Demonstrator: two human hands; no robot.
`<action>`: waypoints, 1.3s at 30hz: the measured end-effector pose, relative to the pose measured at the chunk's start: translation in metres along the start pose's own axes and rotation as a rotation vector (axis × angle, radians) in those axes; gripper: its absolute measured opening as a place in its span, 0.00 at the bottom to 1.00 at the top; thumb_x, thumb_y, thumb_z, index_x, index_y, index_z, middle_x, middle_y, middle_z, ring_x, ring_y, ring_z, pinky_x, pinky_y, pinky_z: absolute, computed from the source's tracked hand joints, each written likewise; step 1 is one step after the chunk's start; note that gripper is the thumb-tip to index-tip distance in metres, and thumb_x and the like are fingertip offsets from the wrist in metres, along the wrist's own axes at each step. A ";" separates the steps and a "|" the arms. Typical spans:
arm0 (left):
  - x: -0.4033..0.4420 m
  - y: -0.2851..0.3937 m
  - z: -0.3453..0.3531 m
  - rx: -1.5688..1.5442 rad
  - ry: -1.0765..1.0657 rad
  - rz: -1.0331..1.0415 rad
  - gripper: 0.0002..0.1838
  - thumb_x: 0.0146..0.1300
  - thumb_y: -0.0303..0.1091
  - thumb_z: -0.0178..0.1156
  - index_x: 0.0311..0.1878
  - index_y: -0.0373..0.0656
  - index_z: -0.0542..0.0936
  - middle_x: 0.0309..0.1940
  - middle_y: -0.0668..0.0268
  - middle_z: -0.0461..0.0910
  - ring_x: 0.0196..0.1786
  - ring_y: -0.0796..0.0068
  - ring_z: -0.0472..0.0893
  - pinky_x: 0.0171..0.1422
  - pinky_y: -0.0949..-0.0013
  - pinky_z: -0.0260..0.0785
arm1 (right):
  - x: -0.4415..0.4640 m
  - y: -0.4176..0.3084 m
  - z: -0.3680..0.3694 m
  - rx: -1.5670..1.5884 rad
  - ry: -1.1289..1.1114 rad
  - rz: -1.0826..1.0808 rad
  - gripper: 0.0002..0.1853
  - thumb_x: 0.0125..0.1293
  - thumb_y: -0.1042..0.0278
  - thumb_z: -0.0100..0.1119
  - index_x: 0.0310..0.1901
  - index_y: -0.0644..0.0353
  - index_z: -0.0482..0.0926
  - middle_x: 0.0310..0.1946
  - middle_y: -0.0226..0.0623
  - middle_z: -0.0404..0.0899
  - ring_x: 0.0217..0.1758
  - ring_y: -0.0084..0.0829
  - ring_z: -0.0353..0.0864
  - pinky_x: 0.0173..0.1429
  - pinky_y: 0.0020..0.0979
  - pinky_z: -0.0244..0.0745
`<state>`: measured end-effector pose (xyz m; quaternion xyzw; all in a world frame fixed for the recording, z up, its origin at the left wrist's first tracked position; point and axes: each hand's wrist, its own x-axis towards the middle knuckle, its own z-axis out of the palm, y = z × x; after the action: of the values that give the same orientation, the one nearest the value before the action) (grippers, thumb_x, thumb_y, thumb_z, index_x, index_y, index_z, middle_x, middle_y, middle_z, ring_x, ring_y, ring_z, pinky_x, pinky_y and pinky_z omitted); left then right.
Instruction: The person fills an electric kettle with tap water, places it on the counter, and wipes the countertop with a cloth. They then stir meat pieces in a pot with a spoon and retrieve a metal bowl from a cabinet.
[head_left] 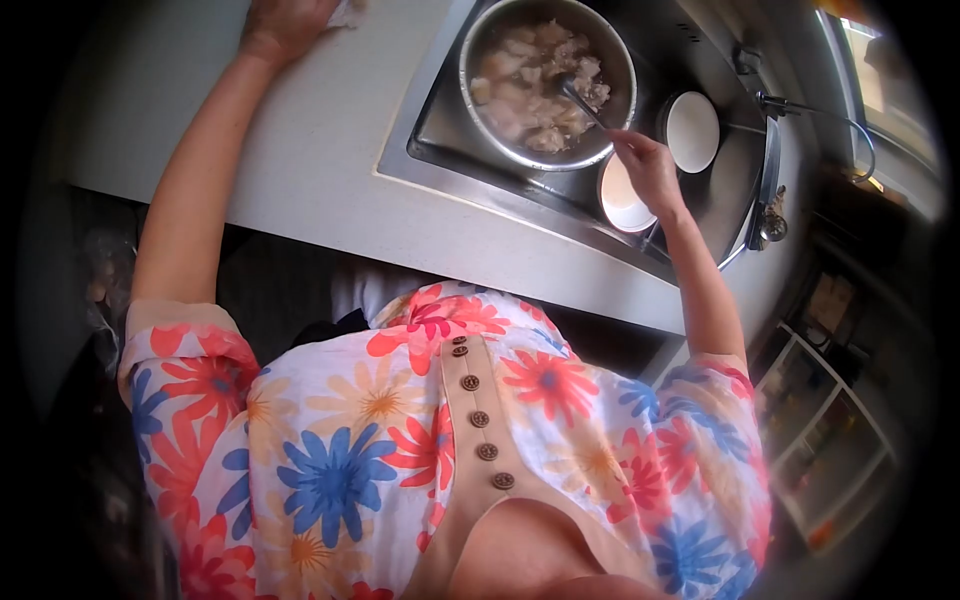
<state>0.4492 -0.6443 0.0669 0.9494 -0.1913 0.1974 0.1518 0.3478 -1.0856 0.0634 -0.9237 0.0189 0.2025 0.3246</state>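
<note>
My right hand [650, 172] is closed around the handle of a dark spoon [583, 101]. The spoon's head dips among pale chunks of meat [545, 75] in cloudy liquid, inside a large round metal pot [549, 163] in the sink. Under and beside that hand are a white bowl [627, 205] and, farther right, another white bowl [692, 132]. At the top left, my left hand [285, 28] rests over the counter, its fingers cut off by the frame's edge. A small whitish crumpled thing [346, 13] shows beside it; whether the hand grips it is unclear.
The steel sink [470, 190] is set into a pale countertop [300, 150], whose front edge runs just before my body. A curved faucet [830, 115] stands at the right. A rack with glass-like panels [825, 430] is at the lower right.
</note>
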 end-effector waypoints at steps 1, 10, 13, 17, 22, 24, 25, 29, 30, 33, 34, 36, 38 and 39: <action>-0.001 0.000 0.002 0.010 0.002 -0.005 0.17 0.61 0.38 0.48 0.51 0.45 0.75 0.55 0.54 0.69 0.61 0.54 0.65 0.66 0.55 0.53 | 0.003 -0.003 0.008 -0.047 0.021 -0.019 0.10 0.62 0.69 0.53 0.43 0.55 0.81 0.28 0.35 0.82 0.31 0.20 0.77 0.40 0.23 0.71; -0.007 0.000 0.007 0.031 -0.004 -0.002 0.17 0.61 0.38 0.48 0.51 0.45 0.75 0.56 0.54 0.68 0.61 0.54 0.64 0.66 0.54 0.52 | 0.007 -0.024 -0.007 0.157 -0.081 0.212 0.10 0.64 0.69 0.53 0.42 0.60 0.81 0.29 0.27 0.80 0.31 0.16 0.73 0.38 0.21 0.68; -0.006 0.000 0.006 0.035 -0.005 -0.010 0.17 0.61 0.38 0.48 0.51 0.45 0.75 0.56 0.54 0.68 0.61 0.53 0.64 0.66 0.54 0.52 | -0.011 -0.003 -0.004 0.121 -0.123 0.065 0.10 0.63 0.69 0.55 0.43 0.62 0.81 0.29 0.27 0.79 0.33 0.15 0.72 0.40 0.20 0.68; -0.004 -0.001 0.007 0.018 -0.001 -0.002 0.17 0.61 0.39 0.48 0.51 0.46 0.75 0.57 0.54 0.68 0.61 0.53 0.65 0.66 0.54 0.53 | 0.004 -0.012 0.014 0.045 -0.057 0.042 0.10 0.63 0.69 0.55 0.43 0.61 0.80 0.35 0.34 0.82 0.38 0.20 0.76 0.44 0.22 0.69; -0.007 0.001 0.002 0.017 -0.024 -0.047 0.17 0.62 0.39 0.47 0.51 0.45 0.75 0.57 0.54 0.68 0.62 0.53 0.64 0.66 0.54 0.52 | 0.022 -0.015 0.011 0.117 -0.003 0.014 0.10 0.63 0.69 0.54 0.43 0.61 0.80 0.33 0.34 0.82 0.35 0.21 0.75 0.42 0.23 0.69; -0.007 0.000 0.002 0.017 -0.027 -0.033 0.17 0.62 0.40 0.47 0.51 0.44 0.75 0.57 0.54 0.68 0.62 0.54 0.64 0.66 0.55 0.52 | 0.010 -0.026 -0.017 0.240 0.008 0.220 0.10 0.65 0.70 0.52 0.42 0.62 0.81 0.27 0.27 0.78 0.25 0.13 0.67 0.28 0.20 0.65; -0.006 -0.002 0.003 0.024 -0.025 -0.017 0.17 0.62 0.40 0.47 0.51 0.44 0.75 0.57 0.54 0.68 0.62 0.54 0.64 0.66 0.55 0.52 | 0.004 -0.021 -0.023 0.193 0.015 0.225 0.10 0.65 0.69 0.52 0.43 0.62 0.81 0.25 0.25 0.76 0.22 0.12 0.64 0.25 0.19 0.62; -0.003 -0.002 0.005 0.032 -0.027 -0.012 0.17 0.62 0.39 0.47 0.51 0.44 0.75 0.57 0.54 0.69 0.62 0.54 0.64 0.66 0.55 0.52 | 0.007 0.001 -0.011 0.064 -0.024 0.346 0.11 0.65 0.64 0.53 0.44 0.59 0.80 0.19 0.21 0.70 0.14 0.13 0.57 0.18 0.21 0.54; -0.004 -0.003 0.005 0.029 -0.024 -0.010 0.17 0.62 0.39 0.47 0.51 0.44 0.75 0.57 0.54 0.69 0.62 0.54 0.64 0.66 0.55 0.52 | 0.010 -0.001 -0.011 0.112 -0.036 0.335 0.11 0.65 0.64 0.53 0.44 0.58 0.80 0.18 0.21 0.69 0.14 0.13 0.56 0.17 0.21 0.53; -0.005 0.001 0.006 0.011 -0.032 -0.017 0.17 0.62 0.38 0.47 0.52 0.44 0.75 0.57 0.54 0.68 0.62 0.54 0.64 0.67 0.55 0.52 | 0.005 -0.003 -0.022 0.265 -0.066 0.306 0.12 0.66 0.64 0.52 0.46 0.58 0.80 0.16 0.20 0.64 0.13 0.12 0.52 0.14 0.20 0.47; -0.005 0.003 0.004 0.008 -0.045 -0.036 0.17 0.62 0.38 0.47 0.52 0.44 0.75 0.57 0.54 0.68 0.62 0.54 0.63 0.67 0.55 0.52 | -0.001 -0.009 -0.029 0.271 -0.036 0.287 0.12 0.66 0.65 0.52 0.45 0.58 0.79 0.16 0.19 0.64 0.12 0.11 0.51 0.13 0.20 0.43; -0.008 0.003 0.006 0.016 -0.060 -0.062 0.17 0.62 0.37 0.48 0.52 0.43 0.75 0.58 0.54 0.68 0.62 0.54 0.63 0.66 0.55 0.52 | -0.012 -0.009 -0.048 0.182 -0.115 0.340 0.11 0.66 0.66 0.52 0.44 0.60 0.80 0.18 0.22 0.70 0.16 0.12 0.59 0.17 0.20 0.54; -0.011 -0.001 0.009 0.042 -0.050 -0.069 0.17 0.62 0.37 0.47 0.52 0.43 0.74 0.58 0.54 0.68 0.62 0.54 0.63 0.66 0.55 0.52 | -0.014 0.014 -0.031 0.109 -0.028 0.117 0.11 0.65 0.66 0.53 0.43 0.62 0.80 0.25 0.26 0.77 0.25 0.16 0.70 0.29 0.21 0.67; -0.010 -0.001 0.009 0.030 -0.047 -0.064 0.18 0.61 0.37 0.48 0.52 0.43 0.74 0.58 0.54 0.67 0.63 0.54 0.63 0.66 0.55 0.51 | -0.017 -0.019 -0.028 0.090 -0.046 0.279 0.11 0.63 0.68 0.54 0.43 0.63 0.80 0.31 0.31 0.80 0.35 0.21 0.74 0.43 0.24 0.69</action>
<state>0.4434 -0.6438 0.0542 0.9616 -0.1612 0.1729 0.1395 0.3450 -1.0894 0.1010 -0.8918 0.1488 0.2657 0.3347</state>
